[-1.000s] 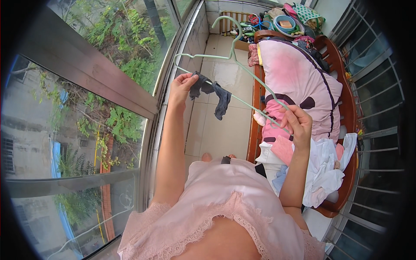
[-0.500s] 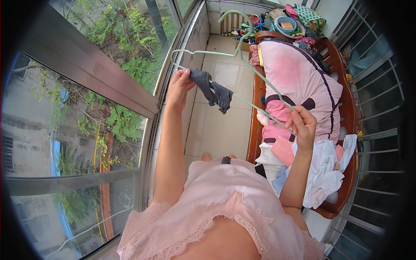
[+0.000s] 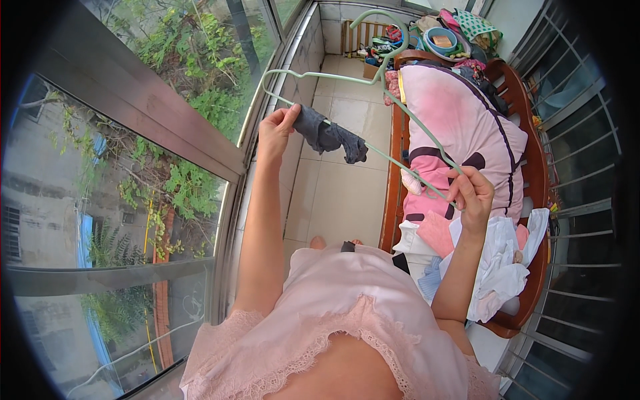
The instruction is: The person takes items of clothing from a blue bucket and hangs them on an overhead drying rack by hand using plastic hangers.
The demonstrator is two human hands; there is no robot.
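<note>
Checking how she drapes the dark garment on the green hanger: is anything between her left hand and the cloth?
Nothing visible. The left hand already pinches the dark garment draped over the green hanger's bar; the right hand holds the hanger's other end.

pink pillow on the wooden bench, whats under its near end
Under the near end of the pink pillow lie white and pink clothes heaped on the wooden bench. The bench seat beneath is mostly covered, so anything deeper stays hidden.
</note>
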